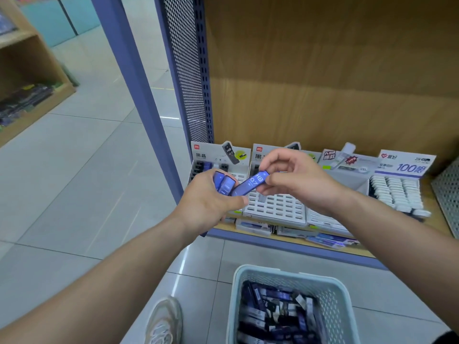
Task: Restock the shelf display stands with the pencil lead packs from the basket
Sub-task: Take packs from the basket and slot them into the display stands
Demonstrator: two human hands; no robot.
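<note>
Two bare forearms rise from 7 and 4 o'clock and meet at centre. The left hand (206,202) is curled round a small bundle of blue packs (224,183), whose squared ends stick up past its fingers. The right hand (295,180) pinches the upper end of one slim blue pack (250,183) between thumb and fingertips. This glossy flat stick is printed "HB 0.7" and slants down towards the left thumb.

At 5 o'clock a pale perforated plastic basket (238,271) stands on the glossy grey tile floor (74,170), with loose packs (275,316) heaped inside in dark blue, black and white. A mesh-topped sneaker (164,321) shows at 6 o'clock.

Behind the hands, on the wood-grain shelf (433,224), a white slotted display stand (275,207) shows mostly bare slots. The left display stand (216,155) at 10 o'clock of it has a printed card header. At 3 o'clock rows of white packs (395,192) fill another stand. A dark perforated metal panel (186,70) runs up at 12 o'clock.
</note>
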